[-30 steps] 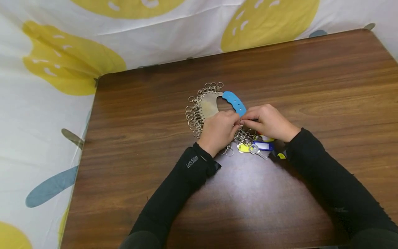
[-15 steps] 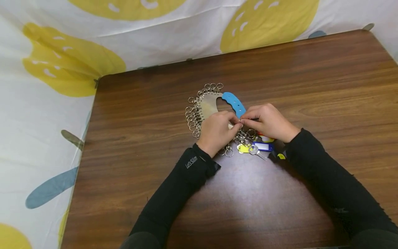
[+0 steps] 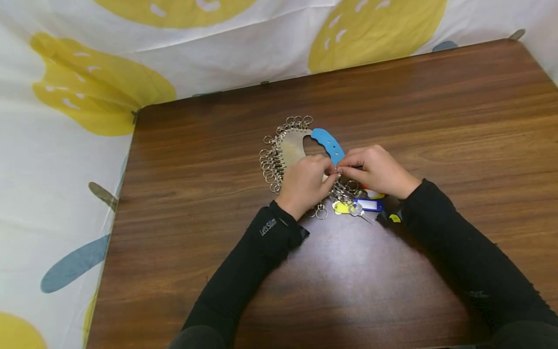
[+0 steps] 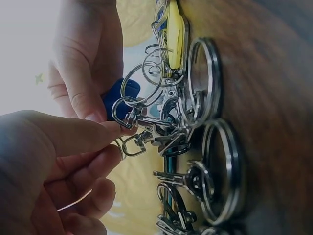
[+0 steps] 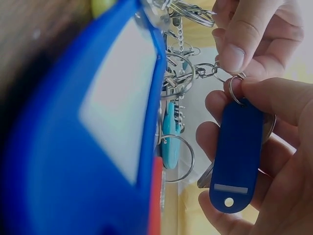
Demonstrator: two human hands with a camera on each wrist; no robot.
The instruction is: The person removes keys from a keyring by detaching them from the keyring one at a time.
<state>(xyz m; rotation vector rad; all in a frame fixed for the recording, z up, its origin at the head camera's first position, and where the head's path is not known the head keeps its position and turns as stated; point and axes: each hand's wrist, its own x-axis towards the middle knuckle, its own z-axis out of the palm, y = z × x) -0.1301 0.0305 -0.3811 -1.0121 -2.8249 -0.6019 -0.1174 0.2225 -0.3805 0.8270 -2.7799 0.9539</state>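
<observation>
A metal key holder plate (image 3: 291, 148) with a light blue handle (image 3: 328, 144) lies on the table, its curved edge hung with split rings on swivel clasps. My left hand (image 3: 305, 182) is over its near part, thumb and finger pinching a split ring (image 5: 221, 73) on one clasp. Against it, my right hand (image 3: 377, 169) pinches the small ring (image 5: 234, 90) of a dark blue key tag (image 5: 237, 152). Part of a key (image 5: 205, 176) shows behind that tag. In the left wrist view, both hands' fingertips meet beside the clasps (image 4: 146, 122).
Near the right forearm lie a blue tag (image 3: 369, 204), a yellow tag (image 3: 342, 208) and a silver key (image 3: 359, 211), attached around the holder's near end. The wooden table (image 3: 196, 160) meets a lemon-patterned cloth (image 3: 244, 58) at the back and left.
The left fingers and thumb have shifted slightly at the ring. The right hand stays almost still, and the key holder has not visibly moved.
</observation>
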